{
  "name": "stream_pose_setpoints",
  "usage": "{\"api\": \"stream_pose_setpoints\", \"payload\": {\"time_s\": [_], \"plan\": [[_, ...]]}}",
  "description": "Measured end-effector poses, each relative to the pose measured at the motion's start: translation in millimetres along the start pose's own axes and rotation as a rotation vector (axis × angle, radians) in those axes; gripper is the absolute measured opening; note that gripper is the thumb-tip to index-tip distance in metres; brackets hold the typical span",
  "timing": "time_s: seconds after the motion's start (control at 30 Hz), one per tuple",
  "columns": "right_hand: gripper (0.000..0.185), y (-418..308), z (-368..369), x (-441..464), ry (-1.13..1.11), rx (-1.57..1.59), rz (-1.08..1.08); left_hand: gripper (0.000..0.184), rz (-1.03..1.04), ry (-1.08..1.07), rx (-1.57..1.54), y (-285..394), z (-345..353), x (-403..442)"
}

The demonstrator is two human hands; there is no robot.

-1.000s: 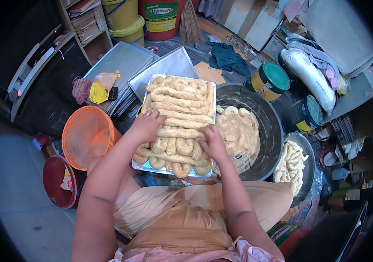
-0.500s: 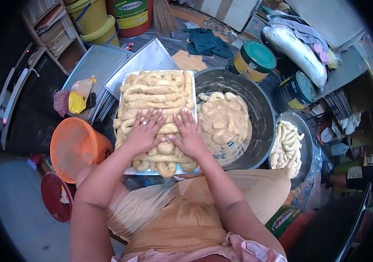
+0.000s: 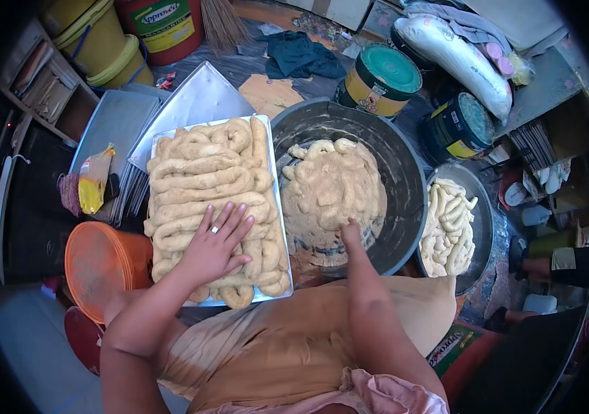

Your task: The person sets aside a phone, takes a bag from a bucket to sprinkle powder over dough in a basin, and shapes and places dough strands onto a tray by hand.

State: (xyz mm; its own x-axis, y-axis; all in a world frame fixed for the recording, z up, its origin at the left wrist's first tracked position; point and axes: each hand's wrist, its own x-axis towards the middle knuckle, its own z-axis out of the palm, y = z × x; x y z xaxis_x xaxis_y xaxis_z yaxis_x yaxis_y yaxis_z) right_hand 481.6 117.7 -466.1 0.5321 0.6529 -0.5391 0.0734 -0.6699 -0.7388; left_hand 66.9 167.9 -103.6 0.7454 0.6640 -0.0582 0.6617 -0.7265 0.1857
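Rows of crumb-coated dough ropes [image 3: 198,181] fill a silver tray [image 3: 275,200] in front of me. My left hand [image 3: 217,245], a ring on one finger, lies spread on the ropes toward the tray's near half. Over the near part of a wide black basin [image 3: 408,200] is my right hand [image 3: 351,233], its fingers pointing at the brown crumbs; the fingers look bunched, and what they may hold is too small to tell. Coated dough pieces [image 3: 336,183] lie heaped among crumbs in that basin.
A smaller dark basin [image 3: 482,228] with pale dough strips [image 3: 448,228] stands at the right. An orange bucket [image 3: 97,265] is at the left, below stacked metal trays [image 3: 201,96]. Green-lidded buckets [image 3: 384,76] stand beyond the basin. At the far right a person's leg [image 3: 532,267] shows.
My right hand has left the dough on the tray and moved right, over the black basin. My left hand stays on the ropes. The view has shifted, so the tray appears farther left.
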Motion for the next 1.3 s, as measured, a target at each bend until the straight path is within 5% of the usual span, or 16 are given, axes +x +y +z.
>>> {"api": "stream_pose_setpoints", "payload": {"time_s": [0.13,0.33,0.57,0.77,0.87,0.97,1.0,1.13,1.3], "plan": [[0.059,8,-50,27,0.274,-0.523,0.087,0.073,0.029,-0.109,0.029,0,-7,-1],[0.058,-78,-93,101,0.24,-0.589,-0.042,0.074,0.022,-0.233,-0.076,-3,-20,10],[0.061,-155,-58,196,0.238,-0.569,-0.367,0.069,0.007,-0.296,-0.131,-12,-17,12],[0.055,-204,-27,156,0.291,-0.739,-0.133,0.064,0.023,-0.323,-0.118,-16,-18,14],[0.053,-211,-39,167,0.039,-0.99,0.128,0.064,0.017,-0.318,-0.126,-17,-18,14],[0.052,-216,-50,165,-0.043,-1.067,0.074,0.065,0.019,-0.323,-0.135,-17,-21,14],[0.038,-212,-50,154,0.082,-1.109,-0.132,0.065,0.017,-0.324,-0.138,-17,-22,14],[0.024,-188,-79,193,-0.3,-0.133,-0.087,0.066,0.024,-0.303,-0.147,-16,-23,16],[0.026,-280,-83,114,-0.381,-0.049,-0.12,0.07,0.017,-0.268,-0.162,-12,-23,14]]}}
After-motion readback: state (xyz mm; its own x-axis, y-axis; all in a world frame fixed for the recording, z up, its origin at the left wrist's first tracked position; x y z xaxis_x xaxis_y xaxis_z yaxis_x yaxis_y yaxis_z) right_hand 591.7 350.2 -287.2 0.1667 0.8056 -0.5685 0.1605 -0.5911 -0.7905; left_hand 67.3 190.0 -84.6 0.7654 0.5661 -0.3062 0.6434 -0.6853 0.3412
